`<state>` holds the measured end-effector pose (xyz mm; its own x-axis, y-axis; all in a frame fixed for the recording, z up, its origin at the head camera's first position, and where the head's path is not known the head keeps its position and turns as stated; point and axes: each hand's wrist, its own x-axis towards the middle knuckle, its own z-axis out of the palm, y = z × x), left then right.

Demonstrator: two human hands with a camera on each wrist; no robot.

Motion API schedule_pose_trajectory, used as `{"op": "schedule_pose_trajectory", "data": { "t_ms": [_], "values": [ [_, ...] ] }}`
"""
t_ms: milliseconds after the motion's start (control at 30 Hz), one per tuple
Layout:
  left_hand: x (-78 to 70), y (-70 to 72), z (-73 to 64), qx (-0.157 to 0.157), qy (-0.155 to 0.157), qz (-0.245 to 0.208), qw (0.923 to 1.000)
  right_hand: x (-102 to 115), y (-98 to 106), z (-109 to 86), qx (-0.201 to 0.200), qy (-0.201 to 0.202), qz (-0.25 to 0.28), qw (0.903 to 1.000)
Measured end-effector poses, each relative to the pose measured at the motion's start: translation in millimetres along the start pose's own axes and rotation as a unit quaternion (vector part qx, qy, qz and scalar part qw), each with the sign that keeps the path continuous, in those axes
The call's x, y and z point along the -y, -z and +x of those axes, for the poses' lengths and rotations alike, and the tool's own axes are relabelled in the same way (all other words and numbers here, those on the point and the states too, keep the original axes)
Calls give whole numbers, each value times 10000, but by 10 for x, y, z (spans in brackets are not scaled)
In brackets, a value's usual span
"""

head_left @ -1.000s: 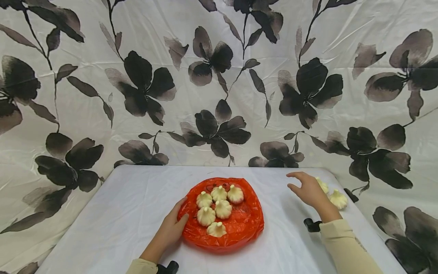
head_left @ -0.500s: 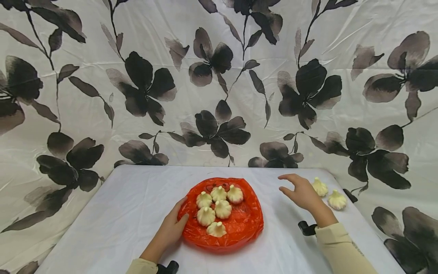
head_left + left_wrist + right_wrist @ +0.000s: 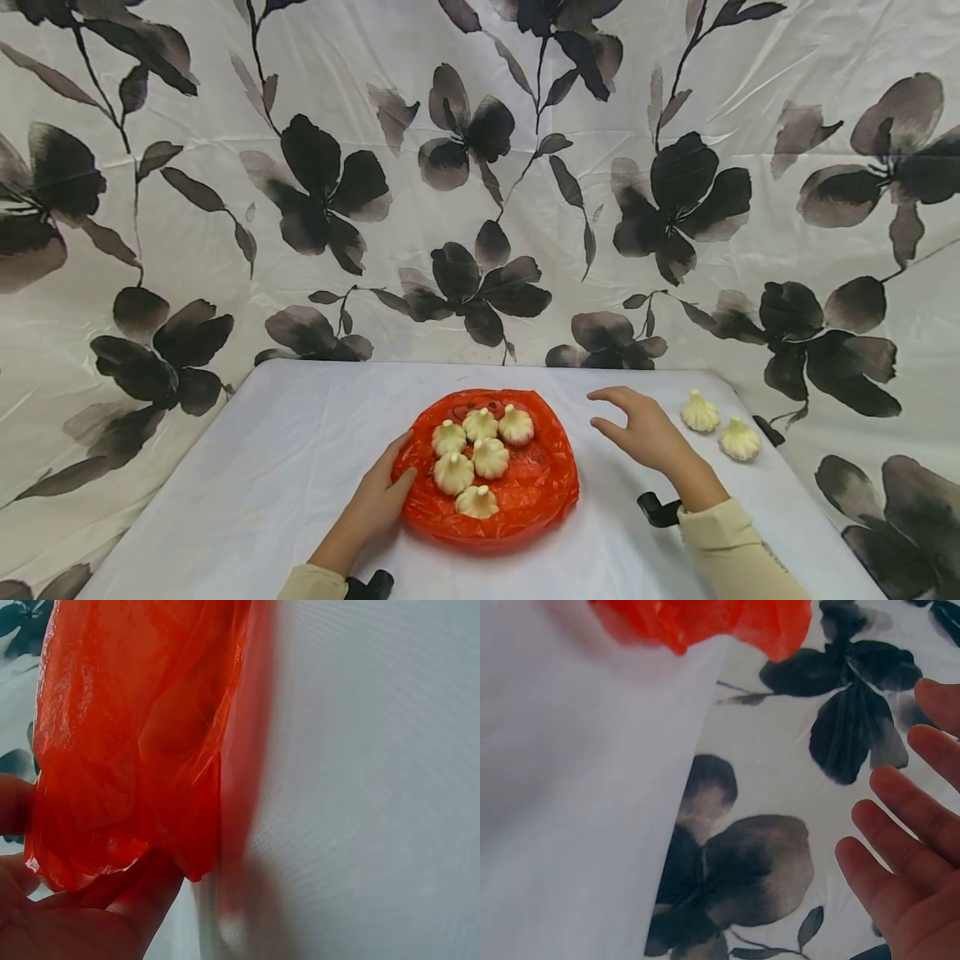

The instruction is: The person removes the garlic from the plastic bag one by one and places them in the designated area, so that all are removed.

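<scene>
Garlic bulbs (image 3: 491,459), stem-up, left hand (image 3: 381,492) gripping red bag (image 3: 534,508)

The right hand (image 3: 643,431) has moved left — nearer the red bag (image 3: 538,487), away from two garlic bulbs (image 3: 740,441).

The glossy red plastic bag (image 3: 542,498) hides some fingers of the bare left grip (image 3: 378,493); I can't read the faint dark lettering (image 3: 531,455); both beige sleeves (image 3: 738,546) are cut off.

Tabletop setup, kind of room unclear: white-covered table (image 3: 262,467) before creased, floral-printed sheet (image 3: 570,225) as backdrop.
</scene>
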<state>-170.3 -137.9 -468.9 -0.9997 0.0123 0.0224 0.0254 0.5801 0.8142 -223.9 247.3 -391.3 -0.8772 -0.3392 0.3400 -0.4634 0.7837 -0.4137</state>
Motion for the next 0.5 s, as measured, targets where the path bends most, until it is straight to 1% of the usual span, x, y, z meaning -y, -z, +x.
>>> {"op": "schedule_pose_trajectory", "data": {
  "t_ms": [167,367,500],
  "values": [
    [-20,9,15,24,-21,-39,10000,108,-31,6,-37,79,110,9999],
    [7,16,-1,83,38,-20,10000,218,-104,-12,209,274,268,9990],
    [-11,32,42,83,-6,-60,9999,288,-101,-8,232,312,341,9987]
  ]
}}
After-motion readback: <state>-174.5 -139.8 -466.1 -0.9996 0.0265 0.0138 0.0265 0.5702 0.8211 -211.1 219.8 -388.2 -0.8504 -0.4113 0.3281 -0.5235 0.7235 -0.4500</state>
